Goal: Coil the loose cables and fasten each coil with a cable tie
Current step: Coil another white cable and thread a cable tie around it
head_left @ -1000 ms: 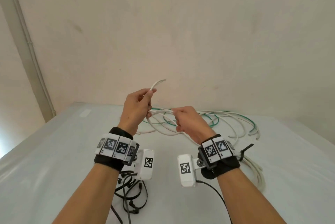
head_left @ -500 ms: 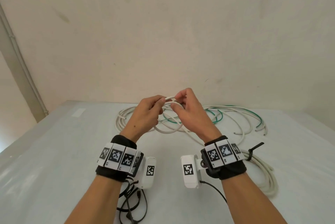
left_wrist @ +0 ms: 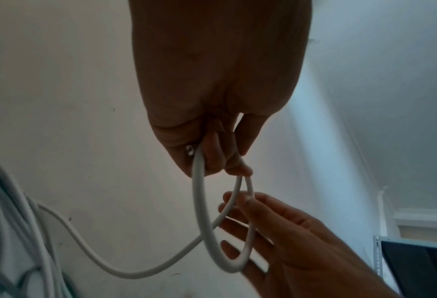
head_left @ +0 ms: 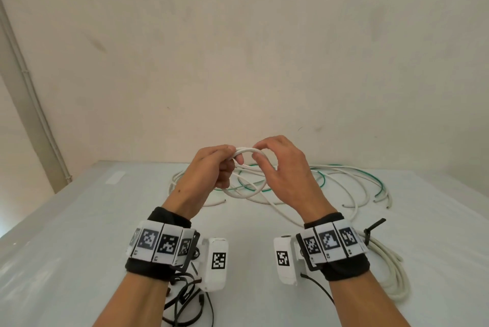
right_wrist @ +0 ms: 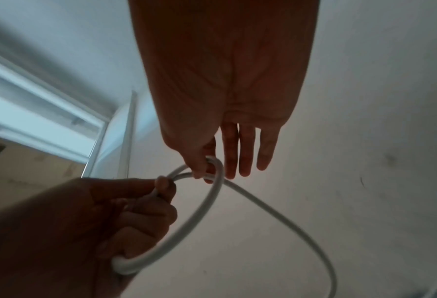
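A white cable (head_left: 244,152) is bent into a small loop (left_wrist: 204,227) held up above the table. My left hand (head_left: 217,165) grips the top of the loop with curled fingers (right_wrist: 146,209), and the cable's end shows at its knuckles. My right hand (head_left: 280,167) pinches the same loop between thumb and forefinger (right_wrist: 202,167), its other fingers straight. The cable's free length (right_wrist: 288,221) trails down to a pile of loose white and green cables (head_left: 330,181) on the table.
A coiled white cable with a black tie (head_left: 389,263) lies at the right of the grey table (head_left: 66,234). Several loose black cable ties (head_left: 185,303) lie near the front under my left wrist. A plain wall stands behind.
The hands came together and the straight cable end was bent into a small loop. The left hand now grips the loop's top while the right hand pinches it from the right.
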